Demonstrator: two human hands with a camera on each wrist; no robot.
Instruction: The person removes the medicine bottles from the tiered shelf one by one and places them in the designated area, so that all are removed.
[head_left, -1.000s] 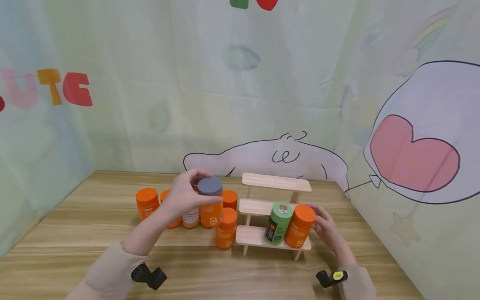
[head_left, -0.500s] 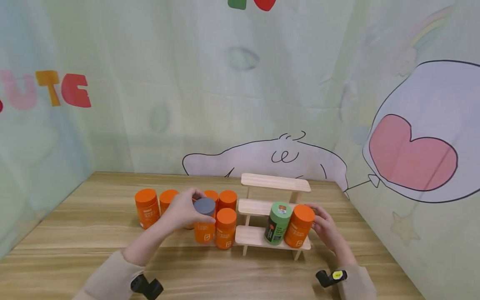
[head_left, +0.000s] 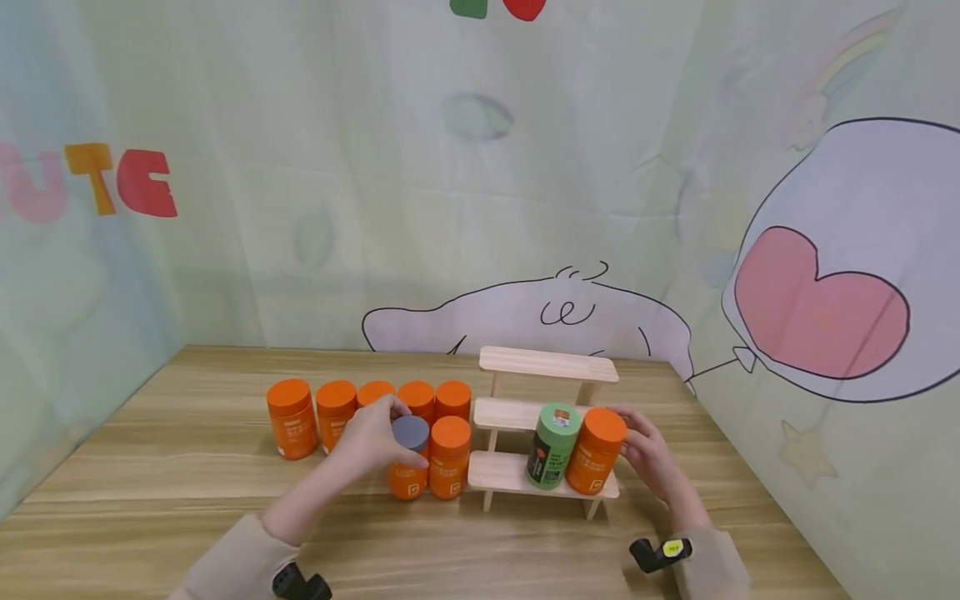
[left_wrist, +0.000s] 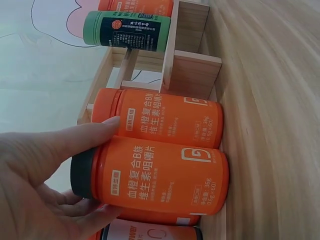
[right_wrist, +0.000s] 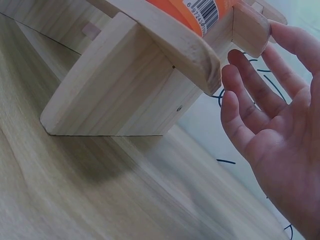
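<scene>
My left hand [head_left: 369, 440] holds an orange jar with a dark grey lid [head_left: 408, 479] by its lid, thumb on one side and fingers on the other. That jar stands upright on the table, close against an orange-lidded jar [head_left: 450, 458], as the left wrist view also shows. On the lowest tier of a small three-tier wooden shelf [head_left: 502, 473] stand a green jar [head_left: 552, 446] and another orange jar [head_left: 597, 450]. My right hand [head_left: 651, 457] is at the shelf's right side near that orange jar, fingers loosely bent, gripping nothing in the right wrist view [right_wrist: 285, 120].
Behind my left hand stands a row of several orange-lidded jars [head_left: 292, 421]. A jar with a pale label [left_wrist: 150, 231] shows below the held one in the left wrist view. The wooden table [head_left: 480, 558] meets a printed curtain [head_left: 300, 208] at the back and sides.
My left hand has lowered the grey-lidded jar and brought it forward, from raised over the row to beside the front orange jar. My right hand stays by the shelf.
</scene>
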